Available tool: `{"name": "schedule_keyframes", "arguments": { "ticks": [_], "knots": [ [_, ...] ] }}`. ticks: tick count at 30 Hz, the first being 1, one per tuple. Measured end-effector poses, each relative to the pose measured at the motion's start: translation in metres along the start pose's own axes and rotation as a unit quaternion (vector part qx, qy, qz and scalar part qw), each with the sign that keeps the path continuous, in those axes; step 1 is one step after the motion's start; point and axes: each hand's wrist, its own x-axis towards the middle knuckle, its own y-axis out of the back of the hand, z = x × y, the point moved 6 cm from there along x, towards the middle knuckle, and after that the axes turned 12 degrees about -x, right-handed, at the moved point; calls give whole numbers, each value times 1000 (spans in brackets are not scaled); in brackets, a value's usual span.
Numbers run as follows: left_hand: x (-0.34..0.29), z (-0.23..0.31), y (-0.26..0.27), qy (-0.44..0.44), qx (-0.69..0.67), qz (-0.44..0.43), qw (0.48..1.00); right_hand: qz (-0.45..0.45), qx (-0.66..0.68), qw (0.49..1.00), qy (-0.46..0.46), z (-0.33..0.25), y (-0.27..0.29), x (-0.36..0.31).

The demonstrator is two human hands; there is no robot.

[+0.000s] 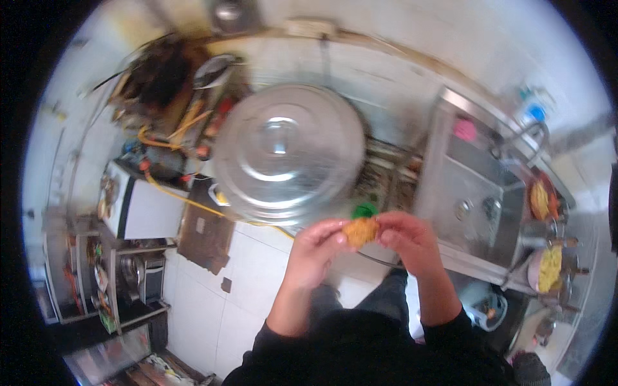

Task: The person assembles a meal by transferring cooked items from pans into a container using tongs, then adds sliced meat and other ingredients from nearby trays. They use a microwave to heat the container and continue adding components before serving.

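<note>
Between my two hands is a small golden-brown piece of food [361, 232], rough like a fried patty; its exact kind is not clear. My left hand [318, 246] pinches its left end with thumb and fingers. From the other side my right hand [408, 237] grips the right end. Both hands are in front of my body, near the front edge of a big round metal lid [293, 151]. A green object [365, 210] shows just beyond the food, partly hidden by it.
At right stands a steel sink [444, 212] with a tap [524, 138] and a pink item [465, 129]. Bowls of yellow food [550, 269] line its right side. A yellow hose [187, 201] runs below the lid. Metal shelves [116, 283] stand at left on the tiled floor [248, 296].
</note>
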Motion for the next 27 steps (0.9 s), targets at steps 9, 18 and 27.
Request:
{"name": "schedule_keyframes", "arguments": {
  "ticks": [9, 18, 27],
  "knots": [
    [-189, 285, 161, -182, -35, 105, 977, -217, -79, 971, -62, 15, -381, 117],
    [-293, 466, 396, -267, 26, 309, 912, -453, -70, 863, -211, 146, -682, 254],
    [-388, 624, 575, -295, 22, 496, 816, -603, -137, 714, -329, 283, -962, 376]
  ]
}}
